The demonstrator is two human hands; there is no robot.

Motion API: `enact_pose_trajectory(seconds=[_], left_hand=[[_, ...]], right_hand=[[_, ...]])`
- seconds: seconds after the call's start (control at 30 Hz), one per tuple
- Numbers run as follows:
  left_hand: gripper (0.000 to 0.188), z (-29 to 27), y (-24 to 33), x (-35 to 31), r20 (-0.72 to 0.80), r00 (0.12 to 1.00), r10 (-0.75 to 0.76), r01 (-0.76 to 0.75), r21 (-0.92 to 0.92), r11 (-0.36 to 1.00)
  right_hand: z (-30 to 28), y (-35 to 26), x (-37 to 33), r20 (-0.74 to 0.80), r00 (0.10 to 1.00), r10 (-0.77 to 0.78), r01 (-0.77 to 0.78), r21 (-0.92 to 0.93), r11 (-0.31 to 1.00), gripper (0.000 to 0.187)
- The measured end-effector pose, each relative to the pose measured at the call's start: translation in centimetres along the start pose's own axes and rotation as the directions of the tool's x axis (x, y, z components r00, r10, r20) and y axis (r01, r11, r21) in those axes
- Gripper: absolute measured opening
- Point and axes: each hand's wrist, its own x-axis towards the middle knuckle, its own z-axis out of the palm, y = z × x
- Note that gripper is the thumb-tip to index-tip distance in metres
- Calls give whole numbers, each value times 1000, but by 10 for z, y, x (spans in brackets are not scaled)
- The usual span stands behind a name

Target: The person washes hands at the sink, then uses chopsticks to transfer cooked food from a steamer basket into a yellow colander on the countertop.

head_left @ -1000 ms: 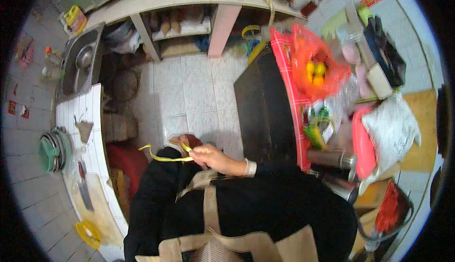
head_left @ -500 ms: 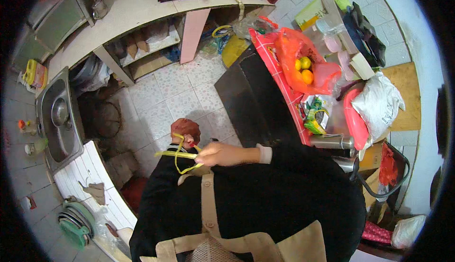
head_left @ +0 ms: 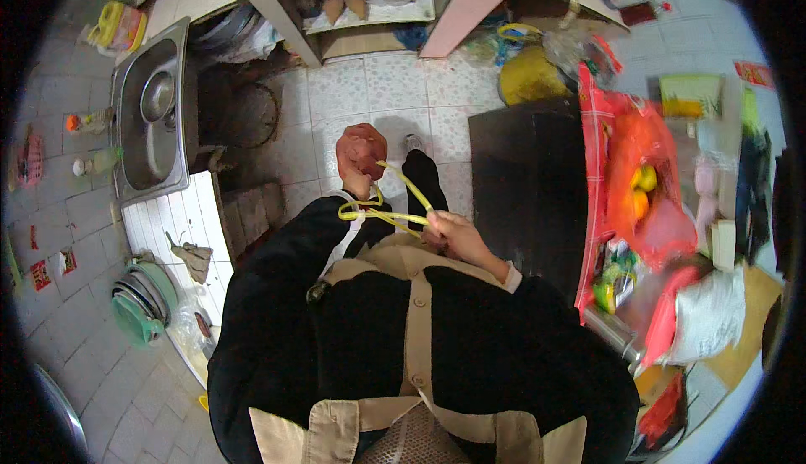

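Near the middle, my left hand (head_left: pixel 357 183) reaches forward and grips a rounded, lumpy reddish-brown thing (head_left: pixel 361 150), whose kind I cannot make out. Most of that hand's fingers are hidden by it. My right hand (head_left: pixel 460 239) is in front of my belly, closed on a narrow yellow-green strip (head_left: pixel 409 188). From there the strip runs in bent loops toward my left wrist, and one stretch reaches the edge of the reddish-brown thing. Whether it is tied to that thing, I cannot tell.
A metal sink (head_left: pixel 151 180) is set at the left, with a white ribbed board (head_left: pixel 180 216) below it. On the right stands a dark cabinet (head_left: pixel 525 183) beside a red-covered table edge (head_left: pixel 594 170) bearing an orange bag (head_left: pixel 642 141) of fruit. Shelves (head_left: pixel 369 19) lie ahead.
My view has turned, so the room has shifted rightward and up. My right hand has moved away from my left, spreading the yellow-green strip between them. Both hands keep their hold.
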Motion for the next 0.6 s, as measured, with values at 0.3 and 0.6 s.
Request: enact_pose_trajectory(seconds=[0.3,0.6], left_hand=[[29,76,-53,-33,-36,580,-814,799,-170,577],[18,163,-48,-49,57,645,-762,757,-182,628]], right_hand=[[-119,29,154,-19,958,287,-238,510,827,38],[-212,23,248,-152,881,448,-410,228,883,35]])
